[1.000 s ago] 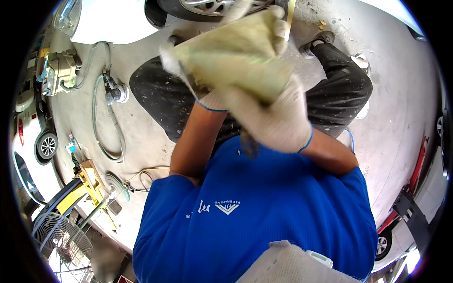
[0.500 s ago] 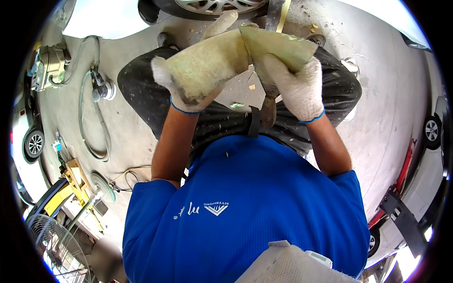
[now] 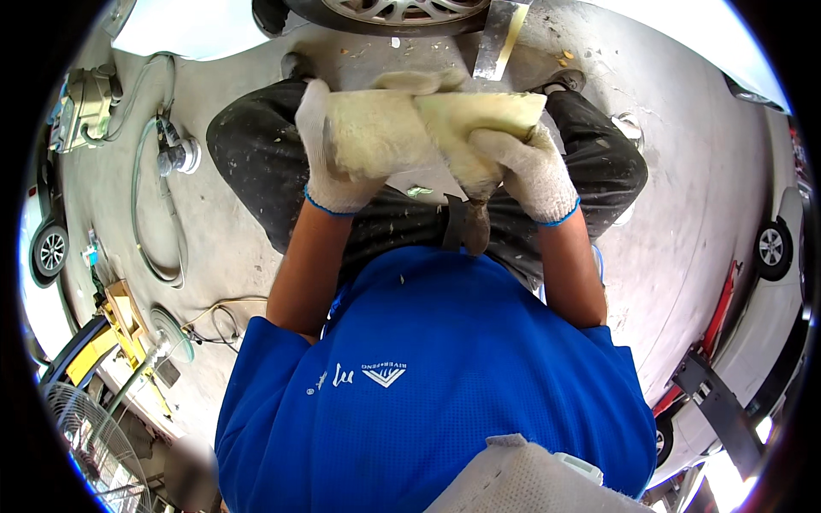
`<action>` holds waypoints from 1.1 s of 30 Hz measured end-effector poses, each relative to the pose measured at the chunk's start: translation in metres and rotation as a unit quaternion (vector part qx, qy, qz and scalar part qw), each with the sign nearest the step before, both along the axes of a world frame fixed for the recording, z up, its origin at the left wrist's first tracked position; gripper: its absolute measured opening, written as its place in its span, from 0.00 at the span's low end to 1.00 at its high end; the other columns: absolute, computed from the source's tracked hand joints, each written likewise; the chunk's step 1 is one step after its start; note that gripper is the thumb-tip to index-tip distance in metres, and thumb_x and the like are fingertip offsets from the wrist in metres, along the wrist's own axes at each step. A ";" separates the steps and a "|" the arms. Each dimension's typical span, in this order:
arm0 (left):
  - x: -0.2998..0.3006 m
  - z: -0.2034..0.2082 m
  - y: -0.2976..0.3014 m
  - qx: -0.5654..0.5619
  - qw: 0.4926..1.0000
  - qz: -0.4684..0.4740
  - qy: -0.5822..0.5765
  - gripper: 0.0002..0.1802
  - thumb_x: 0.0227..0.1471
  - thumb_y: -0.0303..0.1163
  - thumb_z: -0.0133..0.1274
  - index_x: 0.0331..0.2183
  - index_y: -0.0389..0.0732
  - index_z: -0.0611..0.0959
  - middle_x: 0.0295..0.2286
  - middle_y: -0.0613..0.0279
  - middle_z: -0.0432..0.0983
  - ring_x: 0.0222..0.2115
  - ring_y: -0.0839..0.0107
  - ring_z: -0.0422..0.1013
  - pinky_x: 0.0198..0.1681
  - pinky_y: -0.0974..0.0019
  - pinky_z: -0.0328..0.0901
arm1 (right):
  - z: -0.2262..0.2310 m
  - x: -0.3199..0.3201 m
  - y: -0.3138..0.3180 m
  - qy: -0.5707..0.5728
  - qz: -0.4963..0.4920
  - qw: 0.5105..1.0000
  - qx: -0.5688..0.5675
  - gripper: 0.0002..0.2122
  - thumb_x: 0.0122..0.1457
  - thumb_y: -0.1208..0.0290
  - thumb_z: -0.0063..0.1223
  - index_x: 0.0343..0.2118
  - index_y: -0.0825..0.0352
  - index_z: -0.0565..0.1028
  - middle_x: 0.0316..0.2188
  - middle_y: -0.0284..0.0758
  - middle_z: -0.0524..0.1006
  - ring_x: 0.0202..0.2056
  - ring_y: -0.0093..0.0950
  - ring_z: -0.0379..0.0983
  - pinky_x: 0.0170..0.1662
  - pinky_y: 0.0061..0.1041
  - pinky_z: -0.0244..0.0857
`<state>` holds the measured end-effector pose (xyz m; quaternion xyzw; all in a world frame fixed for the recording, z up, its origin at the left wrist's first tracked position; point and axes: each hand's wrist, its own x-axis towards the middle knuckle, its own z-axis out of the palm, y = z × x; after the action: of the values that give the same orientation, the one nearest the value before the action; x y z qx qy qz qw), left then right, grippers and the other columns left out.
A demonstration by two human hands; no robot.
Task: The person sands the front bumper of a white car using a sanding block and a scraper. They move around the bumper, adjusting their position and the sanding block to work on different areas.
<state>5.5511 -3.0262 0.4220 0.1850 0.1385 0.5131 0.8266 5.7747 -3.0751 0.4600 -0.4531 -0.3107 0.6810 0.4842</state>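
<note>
My left hand [image 3: 335, 186], in a white knit glove with a blue cuff edge, is closed on a wide pale-yellow, smeared plate [image 3: 376, 132]. Its fingers wrap behind the far edge. In my gloved right hand [image 3: 540, 181] is a putty knife [image 3: 483, 115], its broad blade coated pale yellow-green and narrowing to a dark handle that points back towards me. My right thumb lies across the blade. The blade's left edge meets or overlaps the plate's right end; exact contact cannot be told. Both are held over my lap, between my knees.
A car wheel [image 3: 402, 13] stands just ahead, with a flat metal strip [image 3: 496, 47] beside it. On the floor at left lie a round sander [image 3: 180, 157] and its hose [image 3: 141, 222]. A fan [image 3: 94, 445] stands at lower left, a red bar [image 3: 718, 312] at right.
Both hands have come slightly lower and closer together. The plate and the putty knife have tilted, so their far edges now lie more level. The blade has shifted left against the plate.
</note>
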 end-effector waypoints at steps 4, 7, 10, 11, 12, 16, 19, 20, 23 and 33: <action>0.000 0.019 0.016 0.023 0.997 0.021 0.073 0.26 0.62 0.41 0.41 0.51 0.30 0.72 0.47 0.44 0.74 0.47 0.58 0.73 0.54 0.57 0.67 | 0.003 0.002 0.000 -0.014 -0.009 1.000 -0.005 0.13 0.56 0.77 0.57 0.44 0.72 0.77 0.38 0.34 0.80 0.38 0.22 0.76 0.42 0.22 0.71; -0.001 0.021 0.010 0.047 0.982 -0.004 0.182 0.27 0.59 0.34 0.45 0.56 0.28 0.67 0.49 0.47 0.72 0.50 0.62 0.71 0.53 0.61 0.67 | 0.006 -0.001 0.003 -0.010 -0.070 0.997 0.014 0.13 0.56 0.78 0.56 0.44 0.72 0.77 0.38 0.35 0.80 0.38 0.23 0.76 0.43 0.24 0.71; -0.005 0.010 0.003 0.011 0.971 -0.045 0.236 0.30 0.57 0.32 0.48 0.58 0.28 0.64 0.49 0.48 0.72 0.48 0.65 0.72 0.50 0.64 0.68 | 0.004 0.005 0.008 -0.035 -0.075 0.996 0.029 0.12 0.58 0.76 0.56 0.45 0.72 0.77 0.39 0.37 0.80 0.39 0.26 0.77 0.44 0.26 0.72; -0.007 0.006 0.002 0.012 0.963 -0.053 0.263 0.31 0.57 0.32 0.50 0.58 0.28 0.63 0.49 0.48 0.72 0.46 0.65 0.73 0.49 0.65 0.69 | 0.003 0.008 0.012 -0.044 -0.102 0.993 0.043 0.14 0.59 0.75 0.56 0.48 0.72 0.75 0.41 0.37 0.79 0.40 0.27 0.77 0.44 0.27 0.72; -0.011 -0.003 0.005 0.009 0.974 -0.037 0.223 0.30 0.56 0.30 0.52 0.56 0.29 0.65 0.46 0.50 0.74 0.44 0.68 0.74 0.45 0.68 0.70 | 0.006 0.010 0.015 -0.042 -0.164 0.982 0.079 0.16 0.59 0.73 0.56 0.49 0.72 0.73 0.42 0.38 0.78 0.40 0.28 0.76 0.43 0.27 0.72; -0.024 -0.039 0.004 -0.052 0.996 -0.036 0.057 0.29 0.58 0.43 0.55 0.53 0.32 0.71 0.46 0.52 0.73 0.41 0.70 0.73 0.42 0.67 0.70 | 0.014 0.025 0.029 -0.106 -0.276 0.947 0.129 0.20 0.63 0.63 0.51 0.51 0.74 0.69 0.43 0.39 0.76 0.42 0.28 0.75 0.45 0.29 0.71; 0.008 -0.029 -0.013 0.016 0.975 -0.100 0.198 0.31 0.56 0.44 0.56 0.53 0.32 0.71 0.44 0.53 0.75 0.38 0.72 0.73 0.40 0.70 0.69 | -0.002 0.018 0.032 -0.243 -0.213 0.940 0.114 0.18 0.65 0.64 0.48 0.50 0.74 0.71 0.43 0.38 0.76 0.44 0.26 0.74 0.48 0.27 0.68; 0.028 -0.003 -0.024 -0.005 0.966 -0.085 0.246 0.17 0.56 0.41 0.54 0.37 0.35 0.79 0.27 0.63 0.77 0.27 0.77 0.72 0.31 0.72 0.67 | -0.007 0.007 0.035 -0.239 -0.191 0.946 0.108 0.17 0.67 0.65 0.45 0.51 0.73 0.72 0.45 0.37 0.77 0.47 0.26 0.73 0.50 0.26 0.66; 0.028 -0.004 -0.027 0.043 0.926 -0.256 0.275 0.20 0.54 0.45 0.55 0.36 0.35 0.80 0.24 0.62 0.78 0.23 0.77 0.72 0.27 0.73 0.65 | -0.036 -0.008 0.044 0.140 -0.188 0.971 0.044 0.19 0.62 0.57 0.55 0.48 0.67 0.74 0.42 0.33 0.77 0.41 0.22 0.72 0.45 0.24 0.68; -0.002 0.005 -0.014 0.020 0.908 -0.215 0.359 0.20 0.52 0.47 0.59 0.35 0.39 0.79 0.20 0.67 0.74 0.14 0.86 0.62 0.14 0.80 0.52 | 0.086 0.077 -0.016 -0.470 -0.233 0.791 0.316 0.14 0.59 0.75 0.53 0.48 0.68 0.72 0.41 0.35 0.75 0.45 0.27 0.73 0.46 0.26 0.71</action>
<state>5.5490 -3.0401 0.4266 0.3987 0.3727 0.2246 0.8073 5.8515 -3.0910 0.5458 -0.5976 -0.5826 0.1147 0.5388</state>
